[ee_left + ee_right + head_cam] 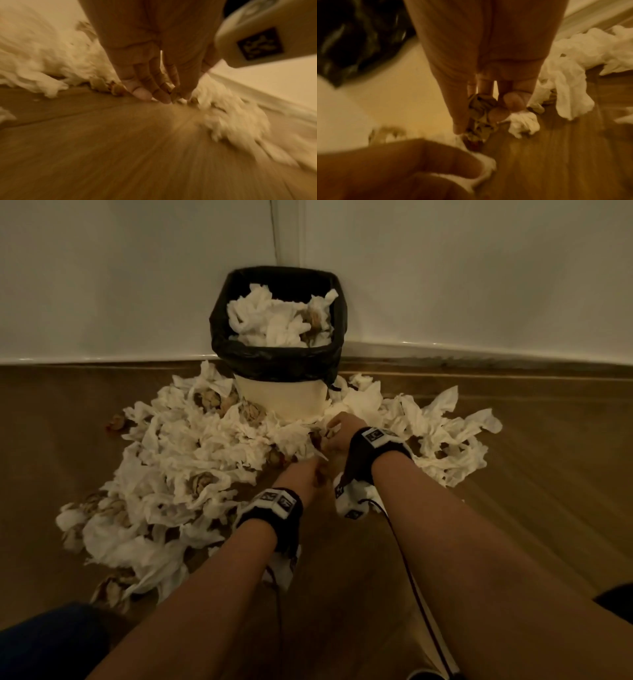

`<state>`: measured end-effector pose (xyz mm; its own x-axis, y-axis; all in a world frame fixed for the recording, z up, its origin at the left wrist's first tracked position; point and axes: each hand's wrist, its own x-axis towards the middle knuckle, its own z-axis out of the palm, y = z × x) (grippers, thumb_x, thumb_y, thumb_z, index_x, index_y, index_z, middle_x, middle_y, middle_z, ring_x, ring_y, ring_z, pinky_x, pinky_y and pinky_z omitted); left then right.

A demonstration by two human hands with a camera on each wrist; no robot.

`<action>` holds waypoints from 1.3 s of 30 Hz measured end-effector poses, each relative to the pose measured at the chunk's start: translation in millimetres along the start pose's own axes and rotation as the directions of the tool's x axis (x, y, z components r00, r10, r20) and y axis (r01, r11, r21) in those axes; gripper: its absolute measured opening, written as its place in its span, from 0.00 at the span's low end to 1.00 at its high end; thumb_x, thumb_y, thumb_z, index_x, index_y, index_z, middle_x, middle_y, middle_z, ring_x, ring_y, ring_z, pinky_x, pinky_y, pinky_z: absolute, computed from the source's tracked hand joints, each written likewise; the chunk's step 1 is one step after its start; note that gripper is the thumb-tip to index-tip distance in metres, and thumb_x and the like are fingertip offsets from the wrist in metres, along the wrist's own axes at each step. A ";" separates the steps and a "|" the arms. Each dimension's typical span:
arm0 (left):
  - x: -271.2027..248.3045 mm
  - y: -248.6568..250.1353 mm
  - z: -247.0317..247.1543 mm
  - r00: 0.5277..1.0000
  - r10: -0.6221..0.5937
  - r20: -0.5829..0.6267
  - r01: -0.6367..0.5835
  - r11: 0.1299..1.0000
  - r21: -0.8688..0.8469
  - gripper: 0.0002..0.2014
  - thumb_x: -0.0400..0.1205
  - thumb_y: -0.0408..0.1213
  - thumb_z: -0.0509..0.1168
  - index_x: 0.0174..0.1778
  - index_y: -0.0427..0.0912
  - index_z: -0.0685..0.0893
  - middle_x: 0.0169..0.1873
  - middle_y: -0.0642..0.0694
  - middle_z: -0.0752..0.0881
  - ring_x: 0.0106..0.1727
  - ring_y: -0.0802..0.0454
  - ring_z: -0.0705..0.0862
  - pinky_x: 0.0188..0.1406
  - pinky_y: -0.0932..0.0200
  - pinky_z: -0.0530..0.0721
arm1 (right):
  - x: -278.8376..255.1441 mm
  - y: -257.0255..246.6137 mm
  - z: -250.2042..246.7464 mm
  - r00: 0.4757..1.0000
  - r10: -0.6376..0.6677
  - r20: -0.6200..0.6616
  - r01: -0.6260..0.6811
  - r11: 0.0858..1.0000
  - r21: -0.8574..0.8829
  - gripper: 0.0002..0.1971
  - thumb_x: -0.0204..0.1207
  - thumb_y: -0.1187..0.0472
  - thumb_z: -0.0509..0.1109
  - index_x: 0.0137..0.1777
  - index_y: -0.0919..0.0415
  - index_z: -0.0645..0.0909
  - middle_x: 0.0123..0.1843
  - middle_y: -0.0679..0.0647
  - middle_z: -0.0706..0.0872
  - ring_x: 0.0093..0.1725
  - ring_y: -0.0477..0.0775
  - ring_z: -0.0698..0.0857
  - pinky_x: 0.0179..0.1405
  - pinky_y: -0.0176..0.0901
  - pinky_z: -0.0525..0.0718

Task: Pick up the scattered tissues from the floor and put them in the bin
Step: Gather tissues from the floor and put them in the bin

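Standing in the wall corner, the bin (279, 402) wears a glossy black liner (274, 361) folded over its pale body and brims with crumpled tissues (274, 323). More scattered tissues (191, 446), white, wrinkled and partly brown-stained, ring its base on the wood-grain floor (531, 474), leaving a bare strip before the person. The right hand (488, 105) pinches a stained wad (479, 116) near the base; the left hand (154, 83) pinches a small brownish scrap (175, 94) at floor level.
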<state>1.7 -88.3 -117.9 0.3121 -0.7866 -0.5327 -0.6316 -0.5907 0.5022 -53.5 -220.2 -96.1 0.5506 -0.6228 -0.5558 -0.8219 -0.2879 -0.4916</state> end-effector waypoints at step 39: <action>2.1 23.5 -163.0 0.605 0.237 -0.760 -0.036 0.962 0.271 0.13 0.83 0.45 0.55 0.56 0.53 0.84 0.61 0.52 0.79 0.66 0.50 0.70 0.63 0.45 0.57 | -29.5 -107.5 -49.3 0.688 -0.460 -0.561 0.186 0.859 -0.477 0.23 0.84 0.48 0.48 0.52 0.53 0.85 0.57 0.50 0.84 0.66 0.56 0.71 0.69 0.62 0.58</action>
<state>103.2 -133.1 3.8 0.5787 -0.7526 0.3143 -0.8112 -0.4913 0.3171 11.4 -206.7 6.3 0.6751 -0.7041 0.2200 -0.6733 -0.7100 -0.2062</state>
